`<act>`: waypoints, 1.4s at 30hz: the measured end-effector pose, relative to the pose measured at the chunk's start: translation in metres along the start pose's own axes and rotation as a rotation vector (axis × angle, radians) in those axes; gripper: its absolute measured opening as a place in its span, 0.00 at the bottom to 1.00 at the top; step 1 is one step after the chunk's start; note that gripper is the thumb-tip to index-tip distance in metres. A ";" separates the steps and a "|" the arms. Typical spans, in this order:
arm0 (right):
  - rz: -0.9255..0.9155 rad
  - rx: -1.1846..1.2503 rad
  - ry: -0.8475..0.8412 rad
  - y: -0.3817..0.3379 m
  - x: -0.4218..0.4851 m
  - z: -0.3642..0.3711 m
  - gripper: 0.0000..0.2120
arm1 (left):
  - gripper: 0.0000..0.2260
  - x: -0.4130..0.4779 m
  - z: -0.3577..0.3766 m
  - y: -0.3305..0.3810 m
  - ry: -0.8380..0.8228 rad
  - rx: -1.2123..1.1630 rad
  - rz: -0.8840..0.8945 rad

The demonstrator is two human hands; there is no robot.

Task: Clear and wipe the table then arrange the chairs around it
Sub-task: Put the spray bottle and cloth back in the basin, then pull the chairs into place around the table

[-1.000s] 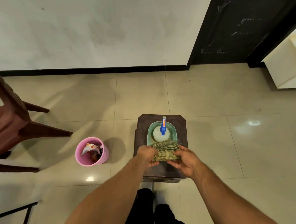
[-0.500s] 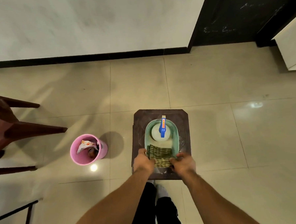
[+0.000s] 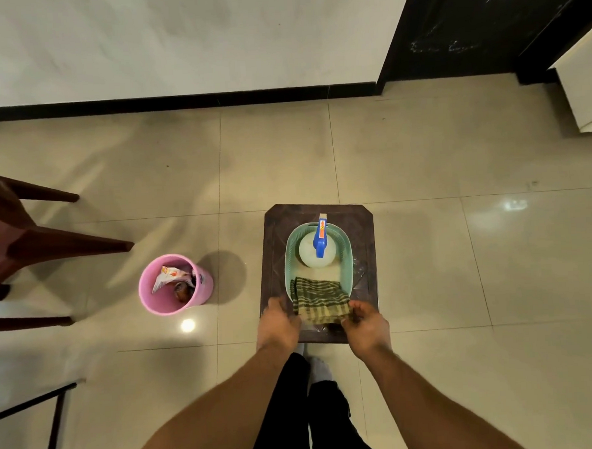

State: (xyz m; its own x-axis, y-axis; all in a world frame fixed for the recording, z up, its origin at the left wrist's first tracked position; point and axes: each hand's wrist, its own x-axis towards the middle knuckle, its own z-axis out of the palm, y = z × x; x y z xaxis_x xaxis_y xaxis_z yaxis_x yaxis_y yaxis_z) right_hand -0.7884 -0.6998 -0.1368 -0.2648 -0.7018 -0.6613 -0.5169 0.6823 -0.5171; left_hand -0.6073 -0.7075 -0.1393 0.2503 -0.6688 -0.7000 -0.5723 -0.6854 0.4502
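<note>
Cloth (image 3: 321, 300), green with pale stripes, is the one thing handled in the head view. It lies in the near end of a mint basket (image 3: 345, 256), and its near edge hangs over the basket's rim towards the person. A second ago it was a tighter bundle held above that rim. Half a second ago it had dropped inside, and now it is spread wider and flatter. Its long axis runs left to right across the basket, whose own long axis runs from near to far.

The left grip (image 3: 277, 323), a bare hand, touches the cloth's near left corner. Its fingers are hidden behind the back of the hand, so I cannot tell whether it holds the fabric. The right grip (image 3: 366, 323) has its fingers curled and pinches the near right corner.

A white spray bottle (image 3: 308, 256) stands in the far end of the basket, apart from the cloth. Its blue trigger head (image 3: 320, 243) points away from the person, towards the wall. The basket sits on a small dark surface (image 3: 275, 246) on the tiled floor.

A pink bin (image 3: 201, 284) stands on the floor to the left with a wrapper (image 3: 168, 275) inside. Further left are the legs of a brown chair (image 3: 69, 244).
</note>
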 end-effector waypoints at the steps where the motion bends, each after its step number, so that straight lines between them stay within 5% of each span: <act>1: -0.034 -0.064 0.008 0.000 -0.002 -0.001 0.15 | 0.16 -0.003 -0.002 0.000 0.006 0.013 0.007; 10: -0.521 -0.524 -0.068 -0.024 -0.065 -0.015 0.23 | 0.21 -0.076 -0.027 0.000 0.127 0.394 0.359; 16: -0.859 -0.886 -0.164 -0.030 -0.123 0.008 0.26 | 0.28 -0.151 -0.042 -0.060 0.203 0.495 0.339; 30: -1.358 -1.215 -0.392 -0.008 -0.314 0.155 0.28 | 0.30 -0.321 -0.057 -0.286 0.537 0.176 -0.117; 42: -1.745 -1.365 -0.658 0.114 -0.589 0.317 0.27 | 0.29 -0.546 -0.018 -0.550 0.777 -0.103 -0.544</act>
State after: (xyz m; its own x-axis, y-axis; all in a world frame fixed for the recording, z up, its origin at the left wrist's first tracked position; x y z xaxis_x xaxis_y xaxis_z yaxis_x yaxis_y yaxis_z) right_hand -0.4331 -0.1437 0.0211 0.9454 0.0715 -0.3179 -0.0055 -0.9720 -0.2348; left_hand -0.4152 0.0292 0.0058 0.9319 -0.2297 -0.2808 -0.1623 -0.9562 0.2438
